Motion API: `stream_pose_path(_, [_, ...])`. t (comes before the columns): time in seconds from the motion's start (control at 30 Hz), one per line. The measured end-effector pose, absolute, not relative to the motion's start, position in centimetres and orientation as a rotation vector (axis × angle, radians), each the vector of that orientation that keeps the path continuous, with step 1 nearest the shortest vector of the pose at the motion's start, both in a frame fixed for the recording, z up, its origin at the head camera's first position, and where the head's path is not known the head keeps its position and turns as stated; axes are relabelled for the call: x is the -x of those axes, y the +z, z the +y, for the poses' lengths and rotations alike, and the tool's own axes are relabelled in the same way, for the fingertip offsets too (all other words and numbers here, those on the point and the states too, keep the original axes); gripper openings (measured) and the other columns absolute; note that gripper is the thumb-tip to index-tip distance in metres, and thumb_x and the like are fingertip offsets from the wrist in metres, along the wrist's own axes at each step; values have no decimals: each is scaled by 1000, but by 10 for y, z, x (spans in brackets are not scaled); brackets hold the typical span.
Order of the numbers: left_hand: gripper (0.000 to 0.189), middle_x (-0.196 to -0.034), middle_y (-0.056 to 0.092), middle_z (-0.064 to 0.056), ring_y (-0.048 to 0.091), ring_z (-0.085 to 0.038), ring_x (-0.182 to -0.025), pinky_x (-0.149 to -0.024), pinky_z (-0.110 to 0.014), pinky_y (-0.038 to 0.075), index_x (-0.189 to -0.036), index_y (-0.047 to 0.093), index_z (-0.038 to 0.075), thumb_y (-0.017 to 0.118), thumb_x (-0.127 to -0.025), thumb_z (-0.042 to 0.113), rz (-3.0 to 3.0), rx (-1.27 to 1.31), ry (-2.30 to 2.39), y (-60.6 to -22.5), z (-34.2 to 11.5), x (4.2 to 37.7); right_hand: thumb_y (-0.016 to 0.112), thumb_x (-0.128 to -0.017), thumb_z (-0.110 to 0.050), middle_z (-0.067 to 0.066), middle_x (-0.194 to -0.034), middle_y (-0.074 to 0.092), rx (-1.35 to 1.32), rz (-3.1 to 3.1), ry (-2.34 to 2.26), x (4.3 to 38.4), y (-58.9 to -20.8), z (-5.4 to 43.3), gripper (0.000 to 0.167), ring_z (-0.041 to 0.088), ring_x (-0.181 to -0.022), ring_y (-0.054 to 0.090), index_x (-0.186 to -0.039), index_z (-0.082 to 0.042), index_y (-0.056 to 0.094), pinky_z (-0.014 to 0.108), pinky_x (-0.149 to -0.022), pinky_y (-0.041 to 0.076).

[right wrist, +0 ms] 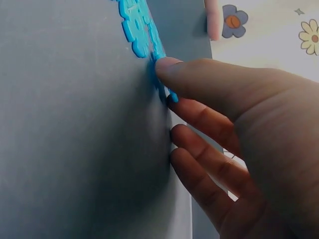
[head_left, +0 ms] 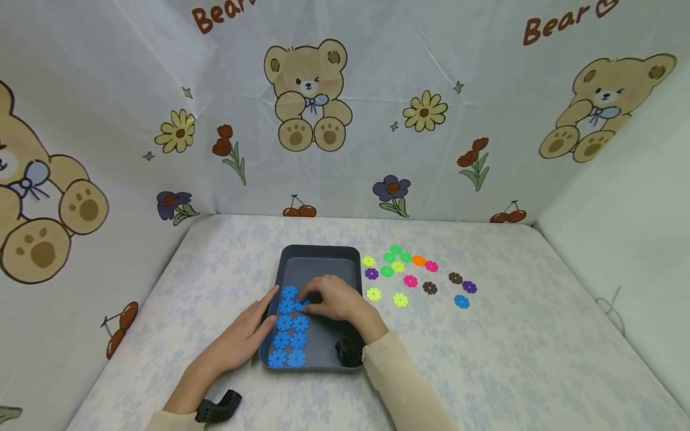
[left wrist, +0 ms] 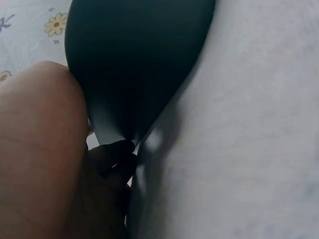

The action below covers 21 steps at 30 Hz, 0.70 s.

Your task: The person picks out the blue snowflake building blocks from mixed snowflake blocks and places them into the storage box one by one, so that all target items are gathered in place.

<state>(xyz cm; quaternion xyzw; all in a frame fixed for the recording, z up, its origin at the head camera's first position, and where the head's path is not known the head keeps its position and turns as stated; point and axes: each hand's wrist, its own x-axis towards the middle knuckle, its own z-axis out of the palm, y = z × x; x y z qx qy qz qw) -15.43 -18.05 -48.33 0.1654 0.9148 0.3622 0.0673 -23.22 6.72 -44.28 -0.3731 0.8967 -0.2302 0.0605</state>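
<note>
A dark grey rectangular tray (head_left: pixel 326 353) holds blue notched plastic discs (head_left: pixel 283 323) set in two columns along its left side. Over the upper end of the right column, my right hand (head_left: pixel 336 297) pinches a blue disc (right wrist: pixel 173 94) between thumb and index finger; the other fingers are bent near the tray floor. That disc is partly hidden by the fingers in the head view. My left hand (head_left: pixel 242 336) rests against the tray's left side, its fingers and thumb touching the rim; the left wrist view shows fingertips (left wrist: pixel 122 152) close at the outer wall.
Right of the tray lie several loose discs: green (head_left: pixel 387 271), yellow (head_left: pixel 400 300), pink (head_left: pixel 410 281), orange (head_left: pixel 418 260), brown (head_left: pixel 429 288), purple (head_left: pixel 469 287) and one blue (head_left: pixel 462 301). A bear-printed cloth (head_left: pixel 372 72) rises behind the table. Black wrist devices (head_left: pixel 218 408) sit on both arms.
</note>
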Motion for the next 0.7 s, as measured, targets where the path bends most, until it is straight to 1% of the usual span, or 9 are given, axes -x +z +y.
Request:
stream_pose_path(0.13, [64, -170, 21, -19, 20, -52, -153, -117, -74, 21, -168, 10, 30, 36, -113, 46, 2746, -482, 1083, -484, -180, 155, 78, -95, -24, -4, -116, 75, 1102, 2732, -655, 230, -443, 68, 17, 16, -113, 67, -111, -19, 81, 36, -103, 52])
stream_pose_path(0.23, [64, -169, 21, -21, 21, -52, -153, -117, -75, 22, -168, 10, 29, 37, -113, 45, 2756, -481, 1078, -483, -182, 154, 77, -96, -24, -3, -118, 75, 1124, 2728, -637, 229, -442, 67, 17, 16, -115, 66, -112, -20, 81, 36, -105, 51])
stream_pose_path(0.4, [63, -169, 22, -22, 21, -53, -152, -116, -75, 22, -168, 10, 27, 37, -113, 43, 2768, -486, 1078, -481, -184, 151, 75, -97, -19, -1, -119, 75, 1185, 2721, -743, 228, -431, 73, 22, 18, -116, 66, -118, -16, 79, 37, -105, 51])
stream_pose_path(0.5, [63, -169, 22, -21, 21, -53, -152, -116, -76, 22, -168, 10, 27, 37, -113, 43, 2769, -503, 1088, -481, -182, 152, 75, -97, -17, 1, -120, 75, 1163, 2760, -830, 226, -417, 83, 23, 20, -117, 66, -120, -13, 78, 41, -106, 50])
stream_pose_path(0.7, [63, -169, 22, -21, 21, -53, -152, -116, -76, 23, -168, 10, 28, 37, -113, 42, 2773, -505, 1097, -485, -179, 154, 76, -96, -15, 4, -121, 74, 1149, 2773, -916, 225, -401, 103, 25, 26, -113, 65, -121, -10, 76, 43, -97, 56])
